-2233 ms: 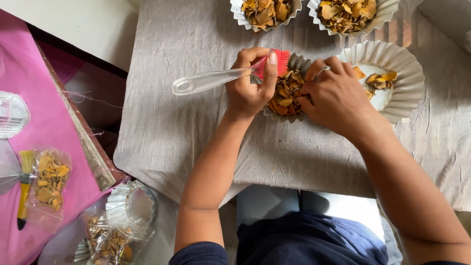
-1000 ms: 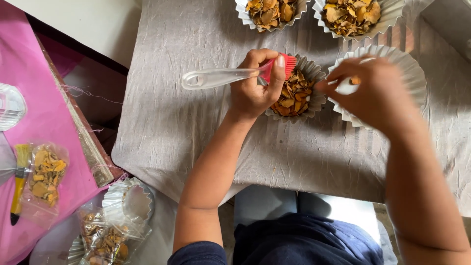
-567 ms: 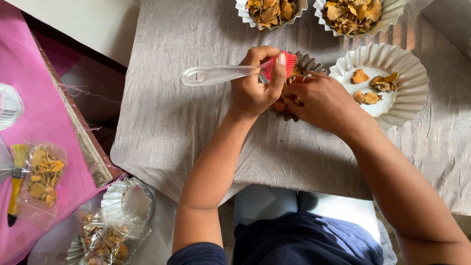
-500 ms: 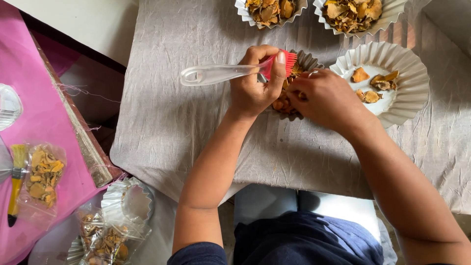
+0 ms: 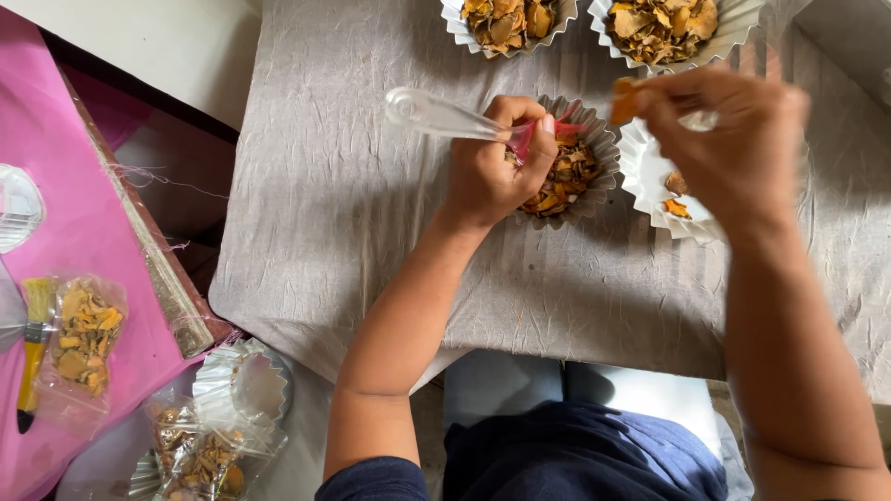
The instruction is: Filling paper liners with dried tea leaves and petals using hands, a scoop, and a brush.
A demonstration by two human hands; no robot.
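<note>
Clear plastic: the left hand (image 5: pixel 490 172) grips a see-through brush (image 5: pixel 445 116) with red bristles at its tip. The fingers are curled tight around the handle.
Brush tip: the red end sits right at the rim of a silver paper cup (image 5: pixel 594 186), over the food in it.
Brush handle: it sticks out to the left, above the grey cloth (image 5: pixel 343 204).
Silver paper cup: it is just beside the left hand, full of yellow and brown dried bits. It stands on the grey cloth.
Right hand: the right hand (image 5: pixel 733 139) is lifted up and looks blurry. Its fingertips are pressed together on one orange piece (image 5: pixel 624 97).
Orange piece: it is in the air, above the gap between the silver cup and a white paper cup (image 5: pixel 640 176).
White paper cup: it lies under the right hand, touching the silver cup's side. It has only a few orange bits in it.
Far cups: two more full cups, one (image 5: pixel 506 23) and another (image 5: pixel 668 28), sit at the top edge of the cloth.
Arms: both arms are bare and reach up from a dark blue top (image 5: pixel 575 459).
Pink cloth: a pink cloth (image 5: pixel 83 213) lies far to the left, well apart from the hands.
On the pink cloth: a small clear bag of yellow bits (image 5: pixel 82 339) and a yellow brush (image 5: pixel 35 353) just beside it.
Bottom left: an empty silver cup (image 5: pixel 243 382) and a clear bag of brown bits (image 5: pixel 200 455) are near each other.
</note>
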